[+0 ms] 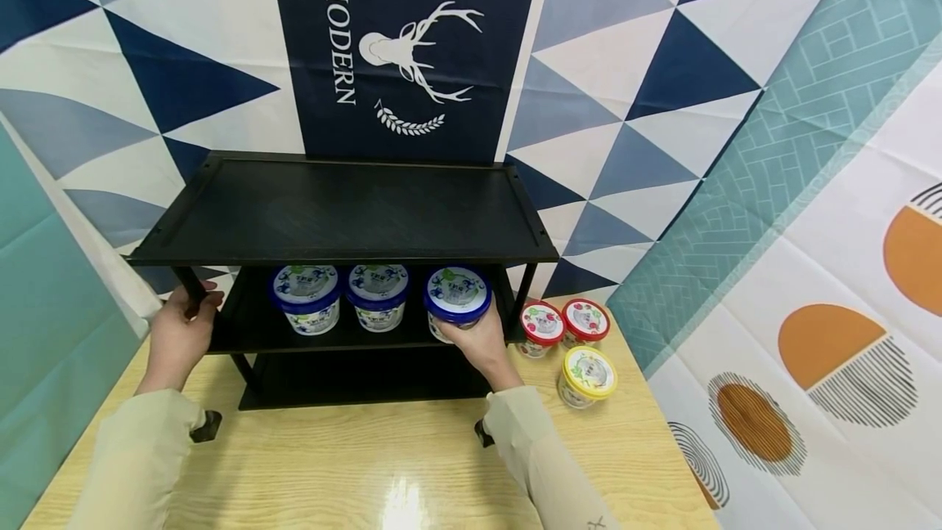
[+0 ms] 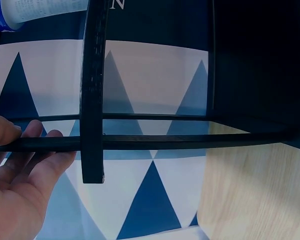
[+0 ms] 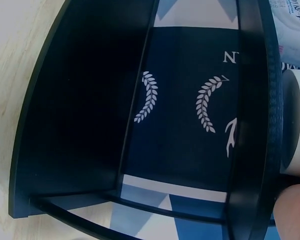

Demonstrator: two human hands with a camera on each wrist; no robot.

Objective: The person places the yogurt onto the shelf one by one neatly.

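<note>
A black three-tier shelf rack point(image 1: 342, 211) stands on the wooden table. My left hand point(image 1: 180, 334) grips its left front post point(image 2: 50, 144), with the thumb on one side and the fingers on the other. On the middle tier, my right hand point(image 1: 482, 342) holds a blue-lidded tub point(image 1: 458, 291) at the right end, its fingers partly hidden behind the tub. Two more blue-lidded tubs, a left one point(image 1: 305, 297) and a centre one point(image 1: 378, 295), stand upright on the same tier. In the right wrist view, part of the held tub point(image 3: 297, 122) shows above the thumb point(image 3: 295, 212).
To the right of the rack, two red-lidded tubs point(image 1: 542, 324) and a yellow-lidded tub point(image 1: 587, 375) stand on the table point(image 1: 331, 464). The bottom tier point(image 1: 368, 376) lies low over the tabletop. Patterned cloth point(image 1: 574, 105) hangs close behind and at both sides.
</note>
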